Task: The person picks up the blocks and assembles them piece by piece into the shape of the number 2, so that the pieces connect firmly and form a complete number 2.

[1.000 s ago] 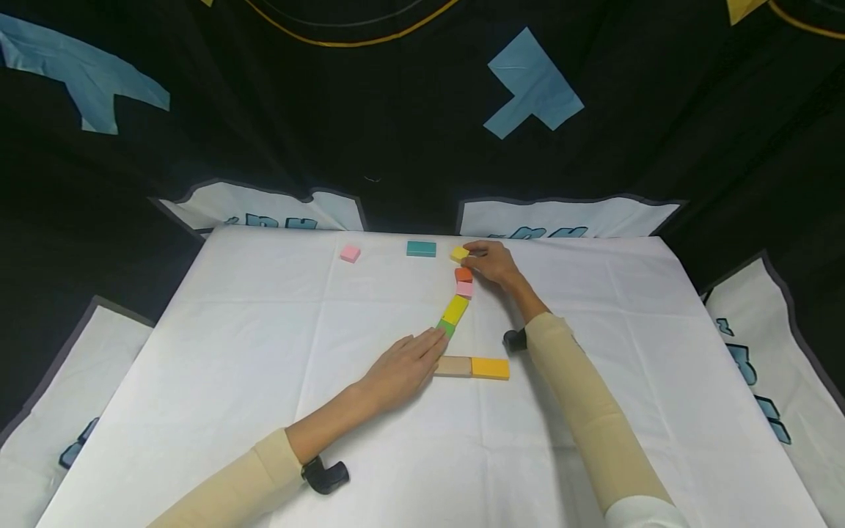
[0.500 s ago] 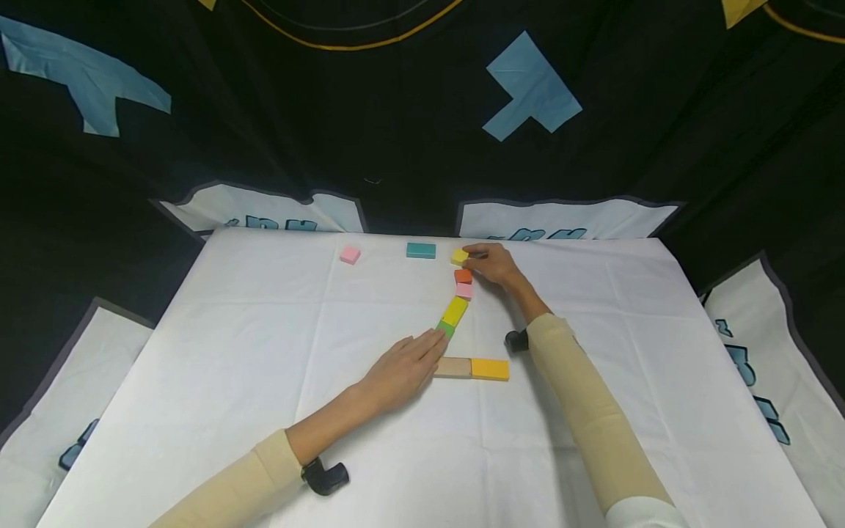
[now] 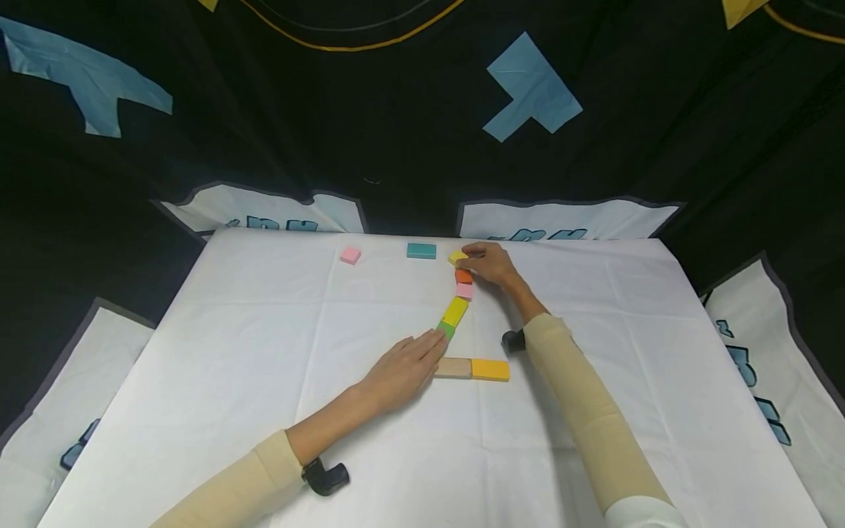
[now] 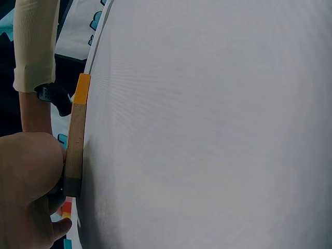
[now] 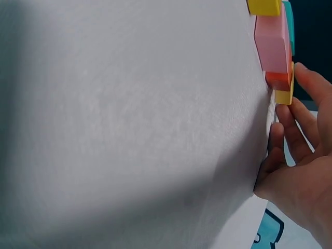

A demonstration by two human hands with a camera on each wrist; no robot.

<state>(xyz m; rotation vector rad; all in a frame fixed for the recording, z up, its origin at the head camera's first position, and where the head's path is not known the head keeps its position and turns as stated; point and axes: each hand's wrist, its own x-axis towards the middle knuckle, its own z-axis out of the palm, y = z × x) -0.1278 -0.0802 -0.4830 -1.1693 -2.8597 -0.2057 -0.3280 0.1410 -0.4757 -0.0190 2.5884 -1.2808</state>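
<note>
Far yellow block [image 3: 456, 258] sits between the right fingers [image 5: 312, 84] (at their tips).

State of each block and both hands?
Left hand: fingers straight
Right hand: pinching small yellow block
Small yellow block: pinched
Red block: in row
Middle pink block: in row
Long yellow block: in row
Green block: partly covered
Orange block: uncovered
Beige block: touching orange block
Teal block: apart
Far-left pink block: apart

In the head view, the surface [image 3: 198, 381] looks creased matt cloth; the tan block [image 3: 453, 368], five o'clock, grained wood.
</note>
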